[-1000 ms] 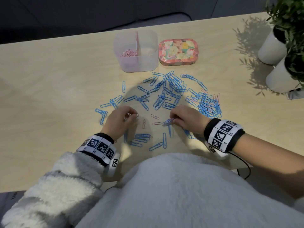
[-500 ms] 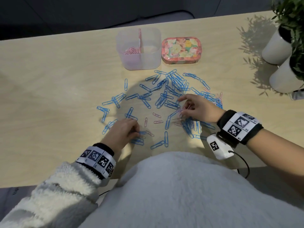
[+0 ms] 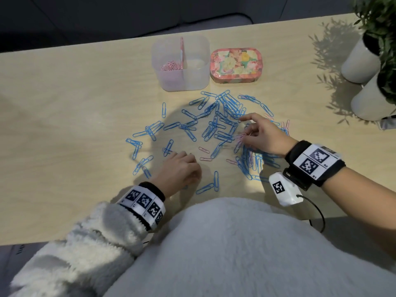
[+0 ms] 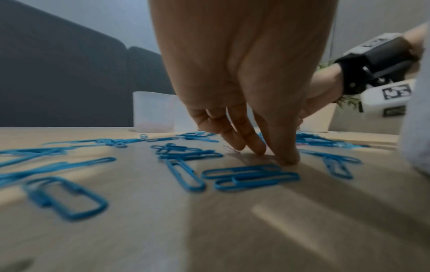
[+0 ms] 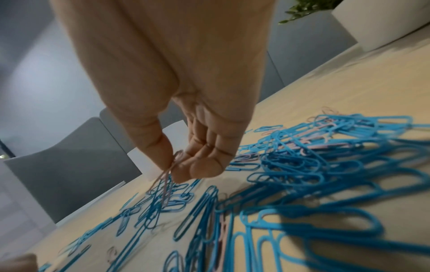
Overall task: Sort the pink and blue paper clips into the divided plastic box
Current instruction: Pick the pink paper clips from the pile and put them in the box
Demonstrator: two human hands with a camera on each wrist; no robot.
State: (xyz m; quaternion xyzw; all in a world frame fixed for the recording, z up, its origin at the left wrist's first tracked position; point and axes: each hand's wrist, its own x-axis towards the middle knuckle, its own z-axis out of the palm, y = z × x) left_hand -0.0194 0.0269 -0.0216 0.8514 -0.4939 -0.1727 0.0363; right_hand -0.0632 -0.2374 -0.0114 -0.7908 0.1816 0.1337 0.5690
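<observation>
A clear divided plastic box [image 3: 194, 81] stands at the back of the table, with pink paper clips [image 3: 170, 66] in its left compartment. Blue paper clips [image 3: 222, 116] lie scattered over the middle, with a few loose pink clips [image 3: 205, 159] among them. My right hand [image 3: 246, 133] hovers over the right side of the pile and pinches pink clips [image 5: 166, 181] between thumb and fingers, its index finger stretched out. My left hand [image 3: 189, 160] is in front of the pile. Its fingertips [image 4: 257, 150] and thumb touch the bare tabletop beside blue clips [image 4: 251, 176].
A floral tin [image 3: 235, 65] sits just right of the box. Two white plant pots [image 3: 362, 58] stand at the far right edge. A dense heap of blue clips [image 3: 250, 161] lies under my right wrist. My white fleece sleeve and body cover the table's near edge.
My right hand has moved from the near middle up and right to the pile and now holds pink clips off the table. My left hand has slid back toward me.
</observation>
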